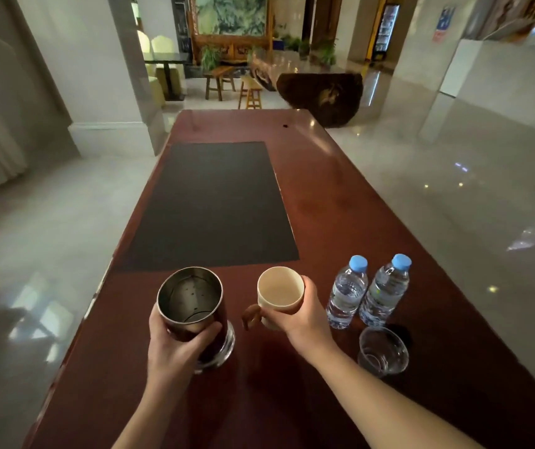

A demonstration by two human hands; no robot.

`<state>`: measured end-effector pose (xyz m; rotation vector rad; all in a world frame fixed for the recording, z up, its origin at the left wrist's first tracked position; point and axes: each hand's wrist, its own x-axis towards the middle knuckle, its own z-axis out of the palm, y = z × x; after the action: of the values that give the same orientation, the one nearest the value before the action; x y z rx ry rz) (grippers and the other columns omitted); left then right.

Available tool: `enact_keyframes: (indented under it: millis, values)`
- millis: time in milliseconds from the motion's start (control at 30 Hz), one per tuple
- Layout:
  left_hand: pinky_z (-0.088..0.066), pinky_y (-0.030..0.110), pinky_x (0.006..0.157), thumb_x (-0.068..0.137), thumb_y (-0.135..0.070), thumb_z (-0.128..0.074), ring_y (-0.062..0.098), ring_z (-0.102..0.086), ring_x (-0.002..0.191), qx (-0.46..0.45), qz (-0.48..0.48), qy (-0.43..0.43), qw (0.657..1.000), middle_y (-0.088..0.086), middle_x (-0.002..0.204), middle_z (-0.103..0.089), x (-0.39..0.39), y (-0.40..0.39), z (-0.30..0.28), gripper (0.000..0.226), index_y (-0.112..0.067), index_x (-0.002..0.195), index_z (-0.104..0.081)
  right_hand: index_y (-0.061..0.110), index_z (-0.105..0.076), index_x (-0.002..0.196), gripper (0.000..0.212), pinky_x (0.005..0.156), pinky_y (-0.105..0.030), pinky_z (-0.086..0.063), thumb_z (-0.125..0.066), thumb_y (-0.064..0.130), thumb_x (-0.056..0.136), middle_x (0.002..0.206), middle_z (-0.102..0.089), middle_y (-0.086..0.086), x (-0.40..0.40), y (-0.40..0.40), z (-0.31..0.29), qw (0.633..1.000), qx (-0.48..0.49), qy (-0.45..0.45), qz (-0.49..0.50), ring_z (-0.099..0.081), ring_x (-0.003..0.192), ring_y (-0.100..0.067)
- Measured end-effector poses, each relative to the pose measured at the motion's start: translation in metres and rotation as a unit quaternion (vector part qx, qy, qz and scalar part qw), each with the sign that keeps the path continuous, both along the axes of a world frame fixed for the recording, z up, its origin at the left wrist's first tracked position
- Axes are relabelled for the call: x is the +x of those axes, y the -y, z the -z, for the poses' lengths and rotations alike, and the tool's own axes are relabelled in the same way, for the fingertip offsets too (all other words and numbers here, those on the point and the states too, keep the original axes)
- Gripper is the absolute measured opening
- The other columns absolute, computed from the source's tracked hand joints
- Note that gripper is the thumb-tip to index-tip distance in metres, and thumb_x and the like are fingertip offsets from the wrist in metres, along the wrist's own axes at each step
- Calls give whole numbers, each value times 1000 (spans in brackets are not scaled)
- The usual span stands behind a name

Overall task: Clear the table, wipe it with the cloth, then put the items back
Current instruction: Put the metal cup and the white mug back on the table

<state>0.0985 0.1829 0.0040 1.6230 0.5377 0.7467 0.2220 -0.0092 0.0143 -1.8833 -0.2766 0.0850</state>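
A long reddish-brown wooden table (340,202) runs away from me, with a dark rectangular mat (214,205) lying on its left middle. My left hand (175,348) grips a tall open metal canister (191,296) with a glass base, near the table's front. My right hand (301,312) holds a cream mug (279,290) with a brown handle, just right of the canister. Two water bottles (347,293) (385,290) with blue caps stand side by side to the right of the mug. A clear plastic cup (382,351) stands in front of them. No cloth is in view.
A small dark spot (285,126) marks the table's far end. Glossy tiled floor (453,176) surrounds the table on both sides. Beyond the far end stand a large dark wooden slab (321,95), wooden stools (250,92) and a white pillar (110,76).
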Motion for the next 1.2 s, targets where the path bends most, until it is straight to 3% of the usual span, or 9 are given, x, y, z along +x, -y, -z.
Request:
enact_keyframes:
  millis: [167,300,367,467,600,700,867,1033,1200]
  values:
    - [-40,23,92,43,-51,-86,-15,-51,111,8,28,-4,1000,-38,119,-52,25,8,7,93,-57,124,-41,35,-46,122,84,83,-14,-45,-88,58,53,111,-63,17,8,16,12,999,-6,-6,34,-58,101,6]
    - [-41,25,94,44,-48,-86,-8,-53,115,4,43,-6,999,-30,122,-55,42,12,14,91,-63,121,-40,36,-47,119,78,82,-18,-47,-89,54,55,109,-64,15,15,20,28,998,-13,-18,54,-60,99,4]
    - [-42,19,91,44,-46,-87,-11,-52,113,8,48,-6,999,-31,121,-55,49,13,17,90,-65,119,-40,37,-47,117,76,83,-21,-48,-89,53,55,109,-64,16,18,20,37,998,-14,-26,61,-60,98,4]
    - [-45,11,85,49,-29,-91,-15,-54,107,6,57,-8,998,-36,115,-56,57,14,27,91,-64,117,-41,39,-47,115,73,80,-14,-45,-89,51,56,109,-63,17,21,19,49,997,-13,-35,69,-59,99,6]
    - [-40,-2,78,57,-9,-92,-25,-50,100,13,50,-29,998,-37,111,-55,64,19,36,94,-50,124,-40,47,-45,111,71,77,-6,-41,-89,52,55,108,-63,20,25,17,59,996,-8,-37,77,-57,100,9]
    - [-41,9,81,55,-16,-95,-24,-50,101,-6,53,-42,998,-30,115,-55,67,23,39,99,-43,131,-38,45,-47,111,71,77,-7,-41,-89,50,54,107,-63,22,27,17,65,996,-6,-44,71,-58,99,10]
    - [-40,19,85,39,-51,-84,-25,-48,104,-27,38,-54,997,-48,111,-49,69,22,43,106,-48,133,-36,41,-48,114,74,81,-15,-45,-89,51,53,109,-65,20,30,21,73,996,0,-64,68,-60,100,7]
    - [-42,24,90,41,-49,-87,-17,-51,110,-31,38,-63,997,-43,116,-52,69,23,53,100,-61,127,-36,43,-47,116,77,82,-14,-43,-89,51,52,111,-64,19,33,25,77,995,-4,-74,65,-59,101,8]
    - [-43,30,94,39,-51,-87,-15,-52,111,-47,35,-71,996,-45,115,-51,68,25,62,107,-46,134,-37,50,-45,113,74,79,-5,-41,-89,52,53,110,-62,28,34,28,79,996,-2,-65,61,-59,102,10]
